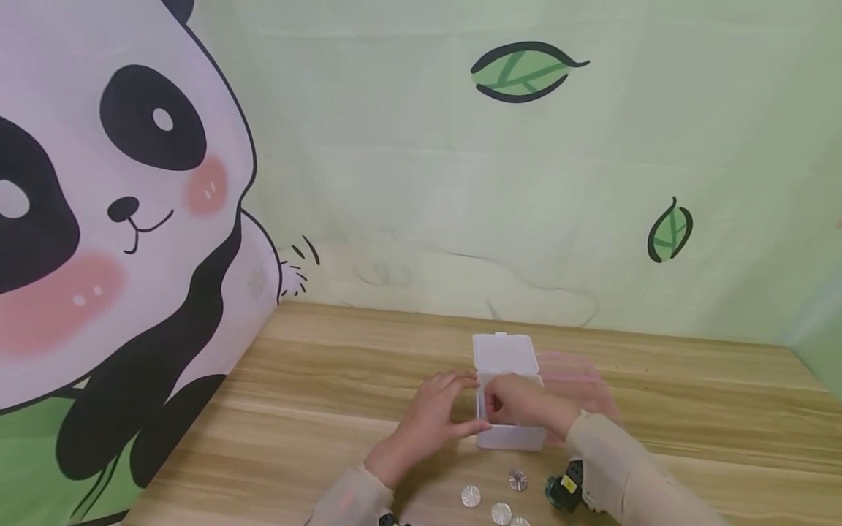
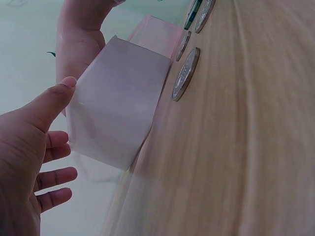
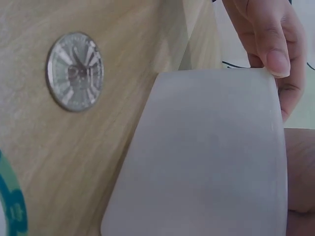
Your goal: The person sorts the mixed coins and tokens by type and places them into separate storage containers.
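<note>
On the table [image 1: 316, 394], the open white box [image 1: 509, 438] looks light, stiff and slick, best steadied by its side walls. The left grip [image 1: 430, 410] holds its edge; whether the right grip [image 1: 520, 398], inside it, pinches anything cannot be told. Nearby coins [image 1: 471, 497] probably suit an edge pinch.

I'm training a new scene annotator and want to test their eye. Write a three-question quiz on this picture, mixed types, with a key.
1. True or false: the lid of the white box is closed.
2. Which hand reaches inside the box? A) left B) right C) neither
3. Fill in the colour: in the head view, silver coins lie on the person's side of the box, and a see-through ____ container is to its right.

Key: 1. False; the lid is open. 2. B; the right hand reaches in, while the left hand touches the box's edge. 3. Pink.
</note>
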The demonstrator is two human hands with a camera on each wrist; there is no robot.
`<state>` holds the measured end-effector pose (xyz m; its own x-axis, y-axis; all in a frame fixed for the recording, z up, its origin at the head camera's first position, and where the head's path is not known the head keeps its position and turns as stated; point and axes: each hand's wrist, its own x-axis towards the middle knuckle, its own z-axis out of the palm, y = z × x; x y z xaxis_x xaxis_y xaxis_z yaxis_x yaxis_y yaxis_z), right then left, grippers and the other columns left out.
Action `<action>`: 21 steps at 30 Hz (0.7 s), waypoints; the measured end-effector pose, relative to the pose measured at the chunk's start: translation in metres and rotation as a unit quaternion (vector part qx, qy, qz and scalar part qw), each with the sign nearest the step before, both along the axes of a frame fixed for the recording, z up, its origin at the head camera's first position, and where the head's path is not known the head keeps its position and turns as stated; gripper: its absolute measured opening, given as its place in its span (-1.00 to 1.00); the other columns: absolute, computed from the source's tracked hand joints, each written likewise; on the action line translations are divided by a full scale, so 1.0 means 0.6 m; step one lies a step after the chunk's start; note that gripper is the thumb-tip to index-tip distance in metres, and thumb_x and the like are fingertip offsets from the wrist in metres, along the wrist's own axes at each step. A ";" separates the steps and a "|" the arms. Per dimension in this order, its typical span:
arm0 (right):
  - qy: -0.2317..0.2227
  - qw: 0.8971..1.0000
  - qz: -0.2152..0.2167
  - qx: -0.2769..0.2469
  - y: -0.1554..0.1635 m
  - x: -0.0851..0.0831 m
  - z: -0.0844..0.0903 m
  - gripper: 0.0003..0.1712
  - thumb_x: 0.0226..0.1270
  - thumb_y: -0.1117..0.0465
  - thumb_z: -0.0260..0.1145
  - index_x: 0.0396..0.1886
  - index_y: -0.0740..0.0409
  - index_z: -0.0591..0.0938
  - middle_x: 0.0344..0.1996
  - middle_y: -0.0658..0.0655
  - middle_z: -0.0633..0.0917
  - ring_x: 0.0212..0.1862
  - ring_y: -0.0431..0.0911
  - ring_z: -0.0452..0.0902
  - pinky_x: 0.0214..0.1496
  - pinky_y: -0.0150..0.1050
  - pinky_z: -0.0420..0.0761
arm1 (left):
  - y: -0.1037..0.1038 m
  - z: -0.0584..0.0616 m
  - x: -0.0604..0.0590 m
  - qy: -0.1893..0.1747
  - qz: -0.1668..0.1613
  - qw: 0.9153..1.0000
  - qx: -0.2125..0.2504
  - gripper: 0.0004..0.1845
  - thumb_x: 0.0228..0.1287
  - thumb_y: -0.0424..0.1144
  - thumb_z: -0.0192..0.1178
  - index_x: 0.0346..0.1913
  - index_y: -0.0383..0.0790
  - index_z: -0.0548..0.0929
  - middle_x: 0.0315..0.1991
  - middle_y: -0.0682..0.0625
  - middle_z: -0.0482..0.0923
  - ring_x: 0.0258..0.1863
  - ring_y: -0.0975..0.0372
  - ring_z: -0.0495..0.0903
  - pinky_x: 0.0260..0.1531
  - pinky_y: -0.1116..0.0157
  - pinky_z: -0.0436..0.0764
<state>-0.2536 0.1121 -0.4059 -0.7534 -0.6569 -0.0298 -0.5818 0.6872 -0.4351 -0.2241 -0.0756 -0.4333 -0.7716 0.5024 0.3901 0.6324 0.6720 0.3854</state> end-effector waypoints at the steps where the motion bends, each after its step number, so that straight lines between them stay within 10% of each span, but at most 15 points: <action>1: 0.002 1.000 -0.002 0.002 0.000 0.000 -0.001 -0.85 -0.04 0.41 0.34 -0.64 0.16 0.56 -0.67 -0.07 0.54 -0.54 -0.34 0.32 -0.46 -0.48 0.38 | 0.000 0.000 0.000 0.002 -0.001 1.000 0.001 -0.38 0.10 0.12 0.33 0.15 -0.19 0.54 0.19 -0.03 0.53 0.22 0.10 0.47 0.28 0.09 0.40; 21: 0.006 0.999 -0.047 0.018 0.002 0.012 0.012 -0.83 0.06 0.36 0.41 -0.58 0.13 0.56 -0.63 -0.07 0.53 -0.52 -0.26 0.34 -0.46 -0.43 0.36 | 0.003 0.000 0.003 -0.010 0.002 1.000 0.010 -0.37 0.08 0.11 0.34 0.16 -0.16 0.53 0.22 0.00 0.51 0.26 0.12 0.44 0.33 0.08 0.35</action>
